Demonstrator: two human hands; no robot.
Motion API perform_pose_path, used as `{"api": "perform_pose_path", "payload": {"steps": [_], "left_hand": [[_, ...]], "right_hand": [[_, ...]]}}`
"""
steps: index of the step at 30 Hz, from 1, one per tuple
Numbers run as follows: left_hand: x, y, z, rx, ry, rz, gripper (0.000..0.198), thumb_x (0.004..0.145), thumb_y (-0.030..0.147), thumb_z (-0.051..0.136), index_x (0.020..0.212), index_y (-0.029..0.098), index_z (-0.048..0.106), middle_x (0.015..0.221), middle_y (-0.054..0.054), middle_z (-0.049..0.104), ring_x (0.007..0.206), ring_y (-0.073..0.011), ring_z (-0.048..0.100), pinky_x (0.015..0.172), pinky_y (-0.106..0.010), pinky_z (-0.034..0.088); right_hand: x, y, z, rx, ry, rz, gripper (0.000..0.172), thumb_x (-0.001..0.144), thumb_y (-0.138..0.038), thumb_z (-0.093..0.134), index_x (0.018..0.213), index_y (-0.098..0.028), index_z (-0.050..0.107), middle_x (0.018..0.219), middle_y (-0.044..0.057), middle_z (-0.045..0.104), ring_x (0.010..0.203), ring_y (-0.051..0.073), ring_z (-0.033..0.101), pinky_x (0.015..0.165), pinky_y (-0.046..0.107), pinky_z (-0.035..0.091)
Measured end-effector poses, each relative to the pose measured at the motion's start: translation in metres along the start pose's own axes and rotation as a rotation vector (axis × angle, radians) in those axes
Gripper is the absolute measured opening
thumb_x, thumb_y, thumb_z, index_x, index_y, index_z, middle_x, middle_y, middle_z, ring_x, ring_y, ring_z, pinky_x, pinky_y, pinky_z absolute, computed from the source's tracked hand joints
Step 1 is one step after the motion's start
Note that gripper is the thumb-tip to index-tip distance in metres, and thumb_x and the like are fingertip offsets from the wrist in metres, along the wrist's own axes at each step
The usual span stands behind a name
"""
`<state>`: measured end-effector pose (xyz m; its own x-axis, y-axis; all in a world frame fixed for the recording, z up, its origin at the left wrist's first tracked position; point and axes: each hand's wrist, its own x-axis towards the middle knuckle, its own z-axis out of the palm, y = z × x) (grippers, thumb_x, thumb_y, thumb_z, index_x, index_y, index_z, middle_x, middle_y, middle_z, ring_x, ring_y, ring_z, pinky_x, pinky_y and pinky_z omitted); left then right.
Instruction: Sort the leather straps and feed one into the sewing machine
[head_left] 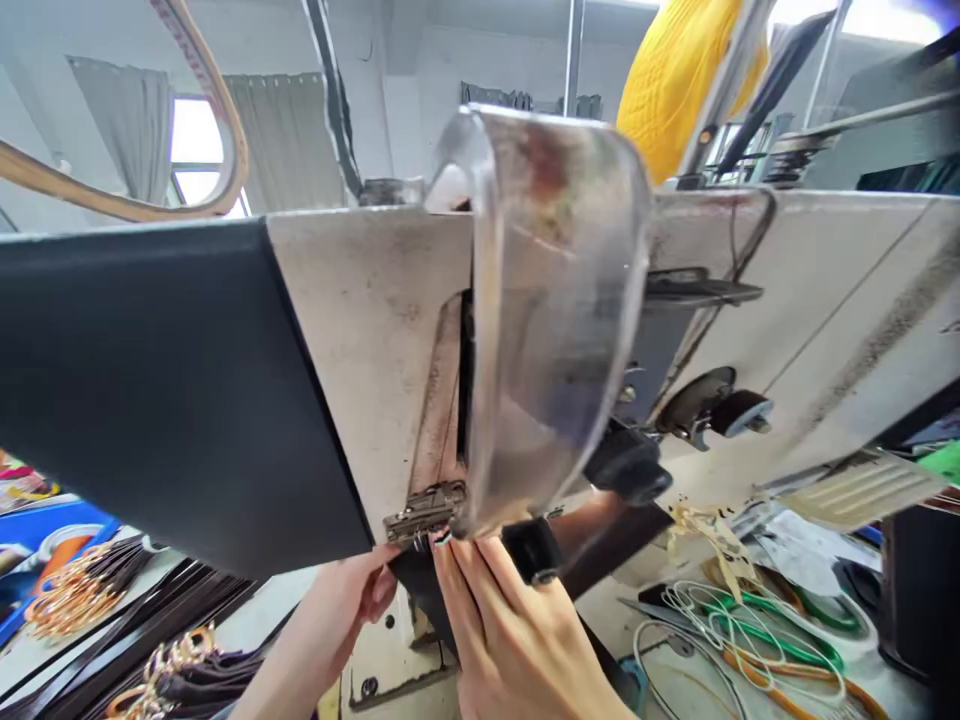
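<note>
A black leather-like piece [422, 592] lies under the presser area of a sewing machine [352, 300]. My left hand [322, 625] is at its left edge, fingers curled, with the tips pinching that edge. My right hand [517, 630] lies on the same piece from the right, fingers stretched forward and close together, tips just below the clear plastic guard [562, 330]. The needle spot is mostly hidden behind the guard and my fingertips. A small black block [532, 550] on the machine sits right beside my right hand.
Dark straps with gold-coloured metal clips [176, 660] lie at lower left, near a blue tray [64, 520]. Loose white cord [697, 620] and green-handled scissors [795, 625] lie at right. A yellow thread cone [675, 80] stands above the machine.
</note>
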<state>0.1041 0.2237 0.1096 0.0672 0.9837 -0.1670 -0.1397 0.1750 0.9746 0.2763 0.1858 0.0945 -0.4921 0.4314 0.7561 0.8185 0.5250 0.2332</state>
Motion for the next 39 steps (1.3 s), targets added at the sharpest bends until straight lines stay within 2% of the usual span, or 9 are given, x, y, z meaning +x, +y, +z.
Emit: {"api": "perform_pose_path", "payload": {"steps": [6,11,12,15,21,24,28,33,39], "left_hand": [[-0.013,-0.019,0.007,-0.026,0.076,0.026,0.051,0.059,0.065,0.079,0.064,0.016,0.065,0.047,0.001,0.055,0.042,-0.0129,0.050,0.041,-0.022,0.034],[-0.010,-0.013,-0.008,0.094,-0.012,0.100,0.045,0.068,0.059,0.080,0.063,0.016,0.069,0.054,-0.001,0.061,0.052,-0.0141,0.053,0.056,-0.025,0.045],[-0.009,-0.012,-0.012,0.120,-0.038,0.092,0.045,0.071,0.059,0.078,0.059,0.016,0.069,0.056,-0.002,0.063,0.057,-0.0148,0.055,0.061,-0.025,0.046],[-0.003,-0.014,-0.020,0.104,-0.010,0.039,0.043,0.073,0.055,0.075,0.055,0.018,0.068,0.060,-0.003,0.065,0.064,-0.0171,0.058,0.067,-0.026,0.047],[-0.001,-0.026,-0.011,0.087,0.083,0.049,0.035,0.067,0.049,0.081,0.063,0.017,0.066,0.057,0.001,0.060,0.053,-0.0135,0.049,0.049,-0.023,0.042],[-0.010,-0.025,0.001,0.112,0.054,0.094,0.037,0.068,0.047,0.082,0.083,0.016,0.069,0.068,-0.001,0.066,0.054,-0.0136,0.051,0.044,-0.021,0.040],[-0.023,-0.022,0.007,-0.064,0.051,0.092,0.041,0.059,0.043,0.089,0.084,0.017,0.070,0.083,-0.007,0.072,0.078,-0.0220,0.065,0.069,-0.029,0.054],[-0.012,-0.031,0.001,-0.031,0.162,0.060,0.051,0.062,0.063,0.084,0.064,0.014,0.068,0.052,0.002,0.055,0.050,-0.0113,0.047,0.048,-0.021,0.040],[-0.003,-0.040,0.004,0.015,0.119,0.081,0.067,0.057,0.079,0.077,0.053,0.013,0.065,0.045,0.001,0.055,0.040,-0.0089,0.044,0.038,-0.019,0.035]], "right_hand": [[-0.008,0.003,0.002,-0.036,0.104,-0.008,0.038,0.091,-0.012,0.042,0.119,-0.013,0.067,0.119,0.004,0.073,0.113,0.023,0.060,0.111,0.042,0.034],[0.032,0.054,-0.051,0.254,-0.223,-0.247,0.035,0.089,-0.043,0.065,0.119,-0.025,0.069,0.111,0.000,0.076,0.095,0.019,0.069,0.079,0.028,0.053],[0.039,0.063,-0.061,0.259,-0.325,-0.237,0.042,0.088,-0.041,0.067,0.127,-0.026,0.066,0.110,0.000,0.076,0.091,0.019,0.070,0.074,0.027,0.054],[0.044,0.069,-0.076,0.296,-0.334,-0.205,0.048,0.091,-0.028,0.061,0.139,-0.024,0.057,0.115,0.000,0.075,0.092,0.017,0.073,0.075,0.024,0.056],[0.030,0.050,-0.070,0.253,-0.305,-0.141,0.056,0.079,-0.025,0.070,0.134,-0.020,0.060,0.130,0.006,0.068,0.110,0.023,0.069,0.099,0.027,0.053],[0.036,0.055,-0.069,0.240,-0.390,-0.153,0.059,0.073,-0.014,0.063,0.132,-0.017,0.061,0.126,0.008,0.070,0.104,0.021,0.071,0.092,0.027,0.055],[0.043,0.065,-0.063,0.346,-0.318,-0.201,0.053,0.073,-0.015,0.054,0.125,-0.020,0.066,0.105,0.003,0.078,0.088,0.018,0.072,0.081,0.025,0.056],[0.038,0.064,-0.062,0.290,-0.345,-0.182,0.048,0.081,-0.015,0.058,0.128,-0.025,0.064,0.115,-0.002,0.075,0.086,0.019,0.071,0.075,0.028,0.056],[0.035,0.071,-0.067,0.352,-0.392,-0.196,0.032,0.091,-0.020,0.059,0.118,-0.033,0.068,0.093,-0.007,0.075,0.073,0.017,0.067,0.067,0.027,0.051]]}}
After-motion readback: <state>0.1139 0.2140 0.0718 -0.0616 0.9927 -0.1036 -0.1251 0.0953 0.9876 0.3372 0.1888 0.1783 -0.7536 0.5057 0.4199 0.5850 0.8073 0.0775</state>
